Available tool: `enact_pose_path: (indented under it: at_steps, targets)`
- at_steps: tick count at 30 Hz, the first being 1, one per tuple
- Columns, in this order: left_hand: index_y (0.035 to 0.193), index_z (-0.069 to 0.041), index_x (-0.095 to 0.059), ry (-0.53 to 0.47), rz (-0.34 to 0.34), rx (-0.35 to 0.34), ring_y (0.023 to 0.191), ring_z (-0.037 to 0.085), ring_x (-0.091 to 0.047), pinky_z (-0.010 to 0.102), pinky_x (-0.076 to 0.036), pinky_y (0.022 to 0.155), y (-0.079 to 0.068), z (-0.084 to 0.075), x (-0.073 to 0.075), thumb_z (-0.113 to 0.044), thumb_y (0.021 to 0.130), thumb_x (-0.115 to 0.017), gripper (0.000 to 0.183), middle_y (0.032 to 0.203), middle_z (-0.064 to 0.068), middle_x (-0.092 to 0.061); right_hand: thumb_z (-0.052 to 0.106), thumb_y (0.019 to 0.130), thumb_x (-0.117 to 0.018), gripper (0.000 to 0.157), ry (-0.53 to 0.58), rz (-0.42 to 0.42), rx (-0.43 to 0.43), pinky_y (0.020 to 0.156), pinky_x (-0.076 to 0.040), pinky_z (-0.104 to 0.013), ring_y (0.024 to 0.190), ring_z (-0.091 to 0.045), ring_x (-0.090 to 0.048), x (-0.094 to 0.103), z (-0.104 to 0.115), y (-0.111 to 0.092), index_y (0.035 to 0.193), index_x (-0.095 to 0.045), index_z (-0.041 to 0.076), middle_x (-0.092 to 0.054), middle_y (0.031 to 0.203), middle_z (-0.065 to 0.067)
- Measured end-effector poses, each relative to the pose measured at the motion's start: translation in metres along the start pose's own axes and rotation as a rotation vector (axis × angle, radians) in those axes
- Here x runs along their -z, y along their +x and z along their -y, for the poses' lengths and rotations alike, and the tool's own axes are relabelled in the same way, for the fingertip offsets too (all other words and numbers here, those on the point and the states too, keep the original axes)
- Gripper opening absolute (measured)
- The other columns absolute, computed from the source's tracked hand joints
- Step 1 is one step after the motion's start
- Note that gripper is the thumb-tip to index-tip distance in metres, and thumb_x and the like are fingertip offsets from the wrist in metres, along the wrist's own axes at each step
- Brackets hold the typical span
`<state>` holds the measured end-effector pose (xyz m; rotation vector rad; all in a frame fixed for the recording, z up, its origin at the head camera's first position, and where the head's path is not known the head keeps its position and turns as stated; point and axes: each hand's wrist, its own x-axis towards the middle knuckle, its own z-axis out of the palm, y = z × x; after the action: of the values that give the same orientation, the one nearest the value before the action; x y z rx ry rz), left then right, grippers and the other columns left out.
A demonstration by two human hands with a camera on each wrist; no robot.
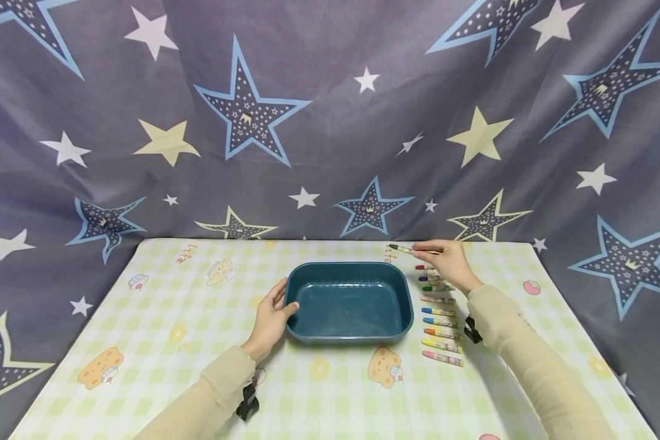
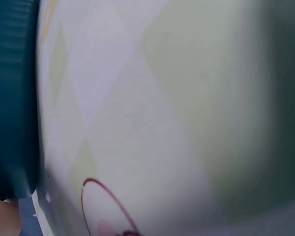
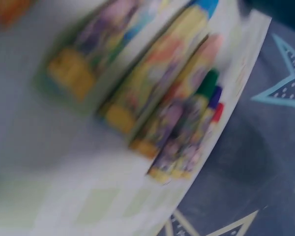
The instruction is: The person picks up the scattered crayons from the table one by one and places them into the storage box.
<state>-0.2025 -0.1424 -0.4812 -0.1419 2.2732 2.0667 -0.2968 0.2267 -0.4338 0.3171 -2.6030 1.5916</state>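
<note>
A dark teal plastic bin (image 1: pixel 349 335) with rounded corners sits on the table. My left hand (image 1: pixel 269 318) grips its left rim, thumb over the edge and fingers along the outer wall. In the left wrist view, the bin's side wall (image 2: pixel 12 98) and a bit of the hand (image 2: pixel 4 217) show at the left. Beyond the bin's far right corner, my right hand (image 1: pixel 445 261) pinches a black crayon (image 1: pixel 400 249) above the table, its dark tip pointing left. Below that hand runs a column of wrapped crayons, including a green crayon (image 3: pixel 206 83) and a pink crayon (image 1: pixel 442 358).
The table wears a green-and-white checked cloth (image 1: pixel 159 379) printed with bears and flowers. Behind its far edge hangs a grey curtain (image 1: pixel 330 134) with stars. More crayons, such as a yellow crayon (image 1: pixel 442 346) and an orange crayon (image 1: pixel 442 333), lie right of the bin.
</note>
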Motion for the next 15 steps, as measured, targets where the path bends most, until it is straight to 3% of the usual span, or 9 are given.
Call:
enact_pose_path:
  at_steps: [5,9,15]
  targets:
    - [0.145,-0.008,-0.026,0.007,-0.003,-0.004,0.136,0.027,-0.028,0.037,-0.034,0.107,0.001,-0.001,0.000,-0.002,0.088,-0.055,0.064,0.148,0.013,-0.029,0.021,0.080,-0.070,0.032,0.056,0.036,0.008,0.068,-0.058,-0.028,0.082,-0.008,-0.067,-0.011,0.014,-0.004,0.104,-0.069,-0.001,-0.067,0.105,-0.017]
    - [0.145,-0.008,-0.025,-0.002,0.002,0.000,0.136,0.027,-0.028,0.037,-0.035,0.107,0.001,0.000,0.000,-0.002,0.088,-0.055,0.064,0.148,0.013,-0.029,0.019,0.079,-0.071,0.029,0.039,0.057,0.036,0.072,-0.057,-0.026,0.085,-0.008,-0.067,-0.023,0.022,-0.008,0.101,-0.070,0.000,-0.068,0.102,-0.015]
    - [0.145,-0.008,-0.026,0.000,-0.001,-0.001,0.137,0.027,-0.028,0.038,-0.034,0.107,0.000,-0.001,-0.001,-0.002,0.088,-0.055,0.065,0.148,0.013,-0.029,0.017,0.077,-0.072,0.027,0.089,0.119,0.042,0.079,-0.056,-0.026,0.094,-0.020,-0.066,-0.044,0.030,-0.013,0.100,-0.071,0.000,-0.069,0.101,-0.014]
